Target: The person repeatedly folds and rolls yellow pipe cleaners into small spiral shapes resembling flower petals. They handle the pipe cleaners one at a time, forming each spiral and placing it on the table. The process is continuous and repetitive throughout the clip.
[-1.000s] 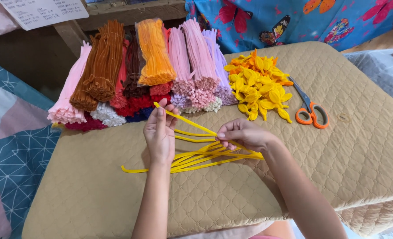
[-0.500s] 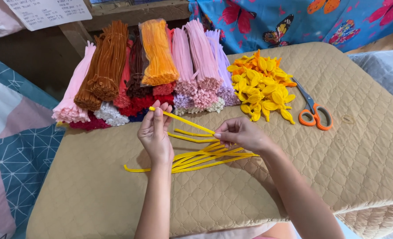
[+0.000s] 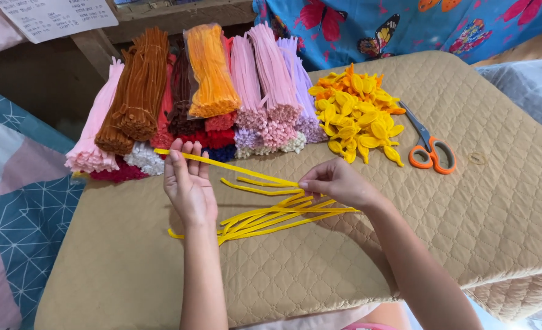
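Head view: both hands hold one long yellow fuzzy pipe cleaner [image 3: 234, 167] stretched between them, the left hand [image 3: 188, 183] with fingers spread against its far-left end, the right hand [image 3: 335, 183] pinching its near-right end. Beneath lies a loose pile of yellow pipe cleaners [image 3: 271, 219] on the tan quilted cushion [image 3: 503, 220]. Far right, a heap of finished yellow and orange petals [image 3: 356, 116] sits beside orange-handled scissors [image 3: 430, 150]; many stems appear unshaped.

This looks like a home craft corner. A soft quilted tan cushion [image 3: 497, 208] is the work table. At 12 o'clock lie bundles of fuzzy craft sticks [image 3: 210, 85], at 2 o'clock orange scissors [image 3: 428, 146], at 9 o'clock a patchwork blanket [image 3: 20, 208].
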